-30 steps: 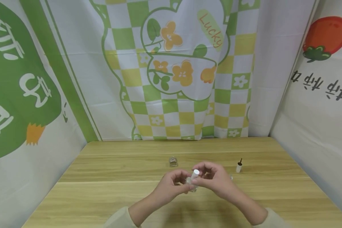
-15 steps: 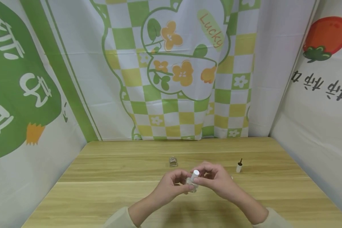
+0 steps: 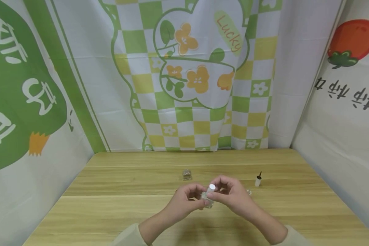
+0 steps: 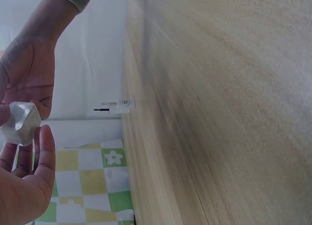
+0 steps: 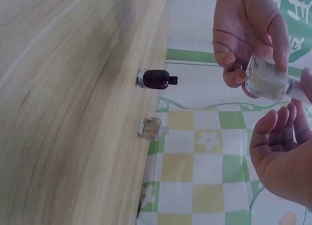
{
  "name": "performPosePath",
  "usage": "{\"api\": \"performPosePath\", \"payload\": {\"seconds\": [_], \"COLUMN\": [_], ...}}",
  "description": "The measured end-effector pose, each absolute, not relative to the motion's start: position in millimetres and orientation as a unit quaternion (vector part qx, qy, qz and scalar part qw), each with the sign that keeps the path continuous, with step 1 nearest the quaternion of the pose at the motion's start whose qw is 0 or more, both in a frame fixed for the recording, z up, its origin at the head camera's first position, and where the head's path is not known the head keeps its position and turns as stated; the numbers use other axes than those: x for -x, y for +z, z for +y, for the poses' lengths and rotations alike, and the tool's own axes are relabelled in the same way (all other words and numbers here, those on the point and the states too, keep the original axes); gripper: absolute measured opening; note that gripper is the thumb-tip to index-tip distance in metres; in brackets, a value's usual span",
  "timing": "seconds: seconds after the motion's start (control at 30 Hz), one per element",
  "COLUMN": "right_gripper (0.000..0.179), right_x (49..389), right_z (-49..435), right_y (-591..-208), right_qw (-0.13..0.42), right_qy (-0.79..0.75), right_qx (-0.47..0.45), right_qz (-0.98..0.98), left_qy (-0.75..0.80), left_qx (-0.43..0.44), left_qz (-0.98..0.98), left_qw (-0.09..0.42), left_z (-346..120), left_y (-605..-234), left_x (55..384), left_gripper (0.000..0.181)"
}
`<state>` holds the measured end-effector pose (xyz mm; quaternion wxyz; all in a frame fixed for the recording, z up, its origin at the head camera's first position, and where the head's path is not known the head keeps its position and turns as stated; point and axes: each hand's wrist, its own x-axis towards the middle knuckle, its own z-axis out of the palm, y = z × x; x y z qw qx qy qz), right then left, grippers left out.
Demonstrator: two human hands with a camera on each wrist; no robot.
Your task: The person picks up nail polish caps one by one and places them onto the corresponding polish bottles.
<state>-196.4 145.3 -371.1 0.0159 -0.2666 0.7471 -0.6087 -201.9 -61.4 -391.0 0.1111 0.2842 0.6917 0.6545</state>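
Both hands meet over a clear nail polish bottle (image 5: 265,79) with a tall white cap (image 3: 211,188). My left hand (image 3: 184,201) holds the glass body, its thumb along the near side. The right hand (image 3: 233,196) pinches the cap between thumb and fingers. The cap is seated at the bottle's neck, and the bottle is held tilted above the wooden table (image 3: 117,212). In the left wrist view the thick glass base (image 4: 22,122) faces the camera, and the cap is hidden behind it.
A capless glittery bottle (image 3: 187,174) stands behind the hands. Right of them, a white cap with its dark brush up (image 3: 258,179) stands near a small clear item (image 3: 249,192). A dark bottle (image 5: 157,79) shows in the right wrist view. Printed curtains (image 3: 196,130) enclose the table.
Both hands keep their hold on the bottle and cap, almost in place. The right hand shifts very slightly, and more of the small clear item beside it shows.
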Motion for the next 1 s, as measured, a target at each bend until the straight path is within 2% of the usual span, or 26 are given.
{"api": "performPosePath", "payload": {"seconds": [0.4,1.0], "right_gripper": [0.021,0.023], "right_x": [193.8,199.6], "right_z": [141.2,151.3], "right_y": [-372.0,-369.1], "right_qw": [0.006,0.014], "right_qy": [-0.606,-0.602], "right_qx": [0.224,0.315], "right_qz": [0.763,0.734], "left_qy": [0.651,0.649], "left_qx": [-0.277,-0.28], "left_qz": [0.698,0.698], "left_qw": [0.115,0.115], "left_z": [-61.2,-63.3], "left_y": [-393.9,-389.6], "left_x": [203.6,200.5], "left_gripper": [0.024,0.025]}}
